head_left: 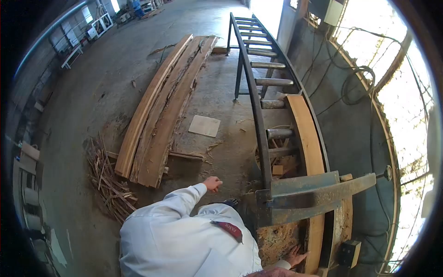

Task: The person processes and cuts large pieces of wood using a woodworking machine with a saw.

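Note:
My left hand (212, 183) hangs out in front of my body over the floor, fingers loosely extended, with nothing in it. Low on the right, my right hand (293, 256) lies with fingers spread against the near edge of a long wooden plank (304, 117). That plank runs along the right side of a roller stand (253, 78) and passes under a metal guard (323, 196). Rusty, dust-covered machine surface (279, 240) shows beside my right hand. A brown, blurred shape at the bottom edge cannot be made out.
Long rough boards (159, 120) lie side by side on the floor at left. Near them are a heap of wood strips (108, 177) and a pale square sheet (204, 126). A small dark box (350, 254) sits right of the machine; cables (364, 74) hang along the wall.

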Motion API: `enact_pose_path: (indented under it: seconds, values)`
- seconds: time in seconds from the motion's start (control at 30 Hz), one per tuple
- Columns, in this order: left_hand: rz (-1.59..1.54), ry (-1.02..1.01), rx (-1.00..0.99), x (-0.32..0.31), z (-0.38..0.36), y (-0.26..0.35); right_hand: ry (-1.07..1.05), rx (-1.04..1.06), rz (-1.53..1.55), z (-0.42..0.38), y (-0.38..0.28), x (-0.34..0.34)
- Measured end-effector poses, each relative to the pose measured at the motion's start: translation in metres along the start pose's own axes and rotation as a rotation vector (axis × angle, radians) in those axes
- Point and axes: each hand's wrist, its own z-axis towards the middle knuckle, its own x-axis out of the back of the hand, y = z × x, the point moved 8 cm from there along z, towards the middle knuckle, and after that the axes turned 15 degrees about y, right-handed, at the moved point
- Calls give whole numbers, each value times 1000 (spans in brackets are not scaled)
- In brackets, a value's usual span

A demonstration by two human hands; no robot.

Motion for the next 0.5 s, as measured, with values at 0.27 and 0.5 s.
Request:
enact_pose_path:
  seconds: [0.27, 0.5]
  values:
    - [790, -39, -410, -38, 23, -15, 96, 7, 61, 3, -3, 8]
    - [862, -128, -127, -12, 8, -49, 319, 884, -932, 45, 9, 122]
